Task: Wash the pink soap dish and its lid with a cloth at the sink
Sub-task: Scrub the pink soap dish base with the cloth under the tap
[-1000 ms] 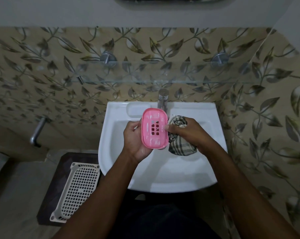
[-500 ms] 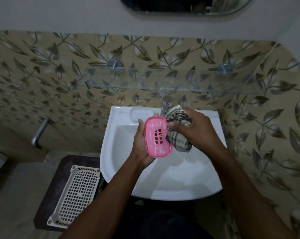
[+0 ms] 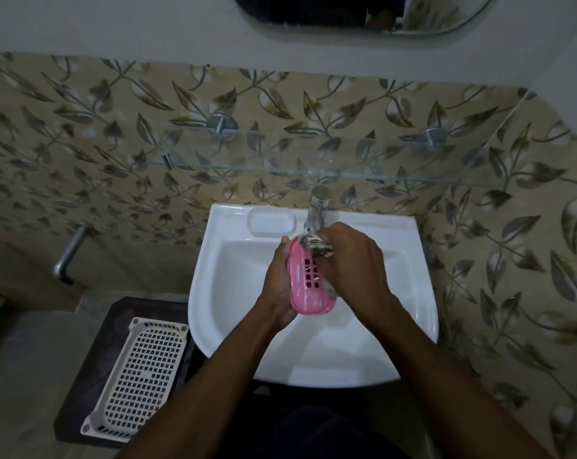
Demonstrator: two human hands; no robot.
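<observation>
The right hand's fingers (image 3: 333, 235) curl tight round a bunched checked cloth (image 3: 318, 247) and press it on the 12 o'clock end of the pink soap dish (image 3: 308, 286). The right hand (image 3: 353, 265) covers the dish's 3 o'clock long edge. The left hand (image 3: 277, 289) grips the dish from 9 o'clock, wrapped round that long edge; its fingertips are hidden behind the dish, so I cannot tell how far they reach. The dish is tilted with its slotted face toward the camera. It is lifted above the white sink (image 3: 214, 260), over the part of the bowl nearest the wall.

Taking the dish as dial centre, the tap (image 3: 318, 207) stands at 12 o'clock, its spout just beyond the cloth, so room that way is tight. The moulded soap recess (image 3: 272, 221) lies at 11 o'clock on the sink's back ledge. From 4 through 6 to 8 o'clock the bowl is open white surface out to the rounded front rim, crossed only by the two forearms. The side rims at 3 and 9 o'clock lie well apart from the hands. Above the tap a glass shelf (image 3: 313, 170) juts from the leaf-patterned wall. Past the sink's edge at 8 o'clock, a white basket (image 3: 141, 376) sits on a dark stand (image 3: 81, 326).
</observation>
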